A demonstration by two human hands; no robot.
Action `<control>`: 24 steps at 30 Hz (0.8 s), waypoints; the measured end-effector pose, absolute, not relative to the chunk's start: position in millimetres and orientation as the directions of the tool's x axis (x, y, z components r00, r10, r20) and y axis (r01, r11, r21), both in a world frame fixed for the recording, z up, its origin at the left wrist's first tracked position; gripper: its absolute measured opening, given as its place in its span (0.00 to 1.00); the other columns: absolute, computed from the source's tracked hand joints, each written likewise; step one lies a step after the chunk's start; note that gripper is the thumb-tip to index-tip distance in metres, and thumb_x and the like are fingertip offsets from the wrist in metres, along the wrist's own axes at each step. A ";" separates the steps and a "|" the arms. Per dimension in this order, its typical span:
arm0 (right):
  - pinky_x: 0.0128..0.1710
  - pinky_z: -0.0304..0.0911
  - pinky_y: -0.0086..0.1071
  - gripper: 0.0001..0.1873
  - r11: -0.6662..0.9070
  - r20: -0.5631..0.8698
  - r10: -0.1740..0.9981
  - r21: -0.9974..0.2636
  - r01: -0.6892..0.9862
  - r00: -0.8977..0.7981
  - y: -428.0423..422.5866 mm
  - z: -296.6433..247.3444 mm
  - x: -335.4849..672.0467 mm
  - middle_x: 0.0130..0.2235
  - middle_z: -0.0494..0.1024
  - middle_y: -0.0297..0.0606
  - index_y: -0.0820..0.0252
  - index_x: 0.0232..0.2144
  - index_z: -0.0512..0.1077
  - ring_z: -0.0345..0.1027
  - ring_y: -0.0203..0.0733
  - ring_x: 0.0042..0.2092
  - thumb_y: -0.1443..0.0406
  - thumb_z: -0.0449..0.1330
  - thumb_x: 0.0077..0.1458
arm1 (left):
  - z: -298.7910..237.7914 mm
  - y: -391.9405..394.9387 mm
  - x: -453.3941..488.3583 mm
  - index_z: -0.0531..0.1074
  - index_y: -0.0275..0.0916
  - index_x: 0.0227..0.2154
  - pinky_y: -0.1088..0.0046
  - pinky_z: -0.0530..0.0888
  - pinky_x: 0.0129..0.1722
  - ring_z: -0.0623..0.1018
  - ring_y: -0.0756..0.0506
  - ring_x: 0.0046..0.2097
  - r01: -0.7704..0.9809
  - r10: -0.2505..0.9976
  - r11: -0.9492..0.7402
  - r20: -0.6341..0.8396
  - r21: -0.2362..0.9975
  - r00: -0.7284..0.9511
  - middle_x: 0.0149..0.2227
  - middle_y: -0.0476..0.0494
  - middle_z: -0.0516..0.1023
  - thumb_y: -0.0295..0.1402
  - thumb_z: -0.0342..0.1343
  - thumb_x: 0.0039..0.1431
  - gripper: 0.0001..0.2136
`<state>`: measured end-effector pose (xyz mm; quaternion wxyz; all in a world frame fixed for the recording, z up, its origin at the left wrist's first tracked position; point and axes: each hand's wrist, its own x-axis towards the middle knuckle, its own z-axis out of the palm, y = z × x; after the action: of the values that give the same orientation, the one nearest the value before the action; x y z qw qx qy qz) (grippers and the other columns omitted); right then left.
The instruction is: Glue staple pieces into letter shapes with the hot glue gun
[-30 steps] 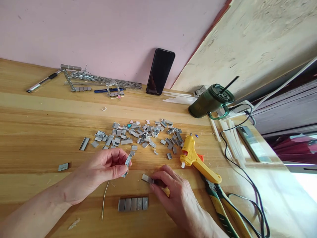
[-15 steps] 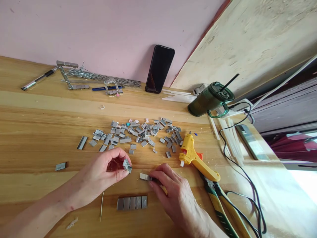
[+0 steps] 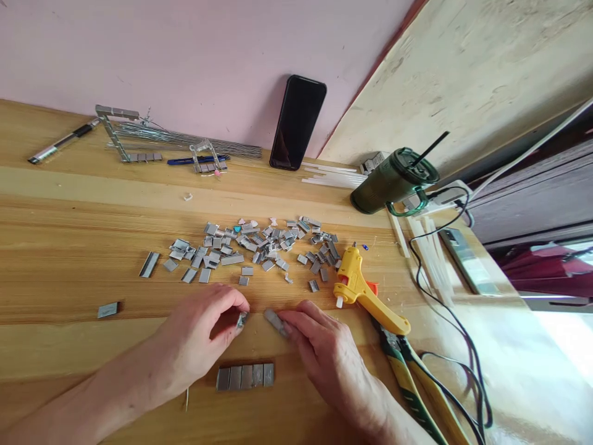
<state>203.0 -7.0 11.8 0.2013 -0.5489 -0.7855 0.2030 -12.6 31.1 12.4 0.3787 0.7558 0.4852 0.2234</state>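
- Left hand (image 3: 197, 337) pinches small metal piece (image 3: 241, 319) between thumb and fingers; mostly hidden, shape unclear.
- Right hand (image 3: 331, 349) pinches one end of grey strip (image 3: 273, 321); blurred, gripped end covered.
- Both pieces sit between the hands, beyond a row of flat, rectangular metal segments (image 3: 245, 376) on grained wood table (image 3: 69, 241).

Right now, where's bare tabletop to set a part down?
Far left looks bare, between the pen and the lone grey block; so does the front strip just below the lined-up grey row. Crowded: the centre, with loose metal pieces, and the right, where the glue gun overlaps the pliers. Gap between left hand and right hand: narrow.
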 end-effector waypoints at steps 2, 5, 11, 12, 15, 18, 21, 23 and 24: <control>0.29 0.67 0.27 0.14 0.319 0.091 0.943 -0.531 0.785 -0.321 -7.5 12.6 202.8 0.32 0.77 0.37 0.59 0.38 0.77 0.74 0.38 0.30 0.75 0.53 0.57 | 10.9 30.9 -12.3 0.71 0.43 0.31 0.71 0.74 0.34 0.79 0.46 0.34 0.552 0.889 -0.322 0.045 0.769 0.455 0.31 0.50 0.80 0.23 0.49 0.50 0.10; 0.30 0.67 0.28 0.10 0.307 0.085 0.947 -0.515 0.800 -0.308 -9.0 13.9 200.3 0.32 0.77 0.37 0.58 0.36 0.76 0.74 0.39 0.31 0.73 0.57 0.56 | 8.3 31.4 -12.4 0.70 0.43 0.32 0.71 0.75 0.35 0.79 0.46 0.34 0.537 0.863 -0.399 0.107 0.744 0.493 0.32 0.49 0.80 0.21 0.48 0.51 0.11; 0.29 0.68 0.33 0.12 0.341 0.091 0.938 -0.429 0.836 -0.336 -11.4 11.9 193.8 0.33 0.76 0.38 0.60 0.36 0.76 0.73 0.45 0.33 0.73 0.67 0.47 | 0.7 32.3 -13.6 0.69 0.42 0.33 0.73 0.75 0.36 0.78 0.48 0.34 0.512 0.816 -0.525 0.230 0.680 0.530 0.31 0.50 0.79 0.19 0.46 0.54 0.12; 0.29 0.67 0.33 0.10 0.343 0.094 0.937 -0.431 0.835 -0.336 -11.6 11.0 192.9 0.32 0.75 0.38 0.60 0.36 0.76 0.72 0.45 0.33 0.73 0.66 0.48 | 0.1 32.4 -13.8 0.69 0.42 0.33 0.73 0.75 0.36 0.78 0.48 0.34 0.509 0.807 -0.539 0.238 0.671 0.541 0.31 0.50 0.79 0.19 0.46 0.55 0.12; 0.30 0.68 0.32 0.09 0.352 0.118 0.934 -0.470 0.810 -0.338 -11.5 8.4 189.4 0.33 0.75 0.39 0.59 0.36 0.76 0.71 0.43 0.33 0.73 0.64 0.51 | -0.1 33.2 -13.7 0.68 0.42 0.34 0.73 0.74 0.37 0.78 0.48 0.35 0.501 0.784 -0.566 0.238 0.655 0.573 0.32 0.51 0.78 0.19 0.46 0.57 0.11; 0.31 0.68 0.32 0.08 0.367 0.161 0.930 -0.485 0.794 -0.331 -10.6 5.6 185.1 0.33 0.75 0.39 0.60 0.35 0.76 0.71 0.43 0.33 0.73 0.63 0.51 | -0.1 34.8 -13.4 0.67 0.43 0.35 0.75 0.74 0.37 0.78 0.49 0.35 0.495 0.773 -0.576 0.238 0.650 0.588 0.33 0.52 0.77 0.20 0.47 0.59 0.10; 0.30 0.68 0.33 0.08 0.359 0.188 0.933 -0.470 0.807 -0.306 -9.5 3.5 181.6 0.32 0.75 0.39 0.60 0.35 0.77 0.70 0.43 0.32 0.73 0.64 0.50 | -3.2 35.9 -14.9 0.67 0.43 0.36 0.75 0.74 0.37 0.77 0.50 0.35 0.489 0.767 -0.587 0.248 0.645 0.592 0.33 0.52 0.76 0.21 0.48 0.60 0.10; 0.30 0.68 0.33 0.08 0.349 0.190 0.937 -0.454 0.820 -0.294 -9.0 2.8 180.1 0.32 0.75 0.39 0.60 0.35 0.77 0.70 0.43 0.32 0.72 0.64 0.49 | -7.3 36.0 -17.6 0.67 0.44 0.37 0.75 0.74 0.37 0.77 0.50 0.36 0.495 0.764 -0.589 0.241 0.639 0.598 0.34 0.52 0.75 0.22 0.48 0.61 0.09; 0.30 0.67 0.33 0.08 0.346 0.188 0.938 -0.448 0.824 -0.291 -8.8 2.7 179.5 0.32 0.75 0.39 0.60 0.35 0.77 0.70 0.43 0.32 0.72 0.64 0.50 | -9.6 35.9 -19.3 0.68 0.44 0.38 0.75 0.73 0.38 0.77 0.49 0.36 0.505 0.765 -0.588 0.233 0.632 0.600 0.35 0.52 0.75 0.23 0.49 0.61 0.09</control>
<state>179.5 -8.8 2.7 0.2126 -0.5562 -0.7922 0.1337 -19.3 35.9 -9.6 0.2609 0.8555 0.3711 0.2497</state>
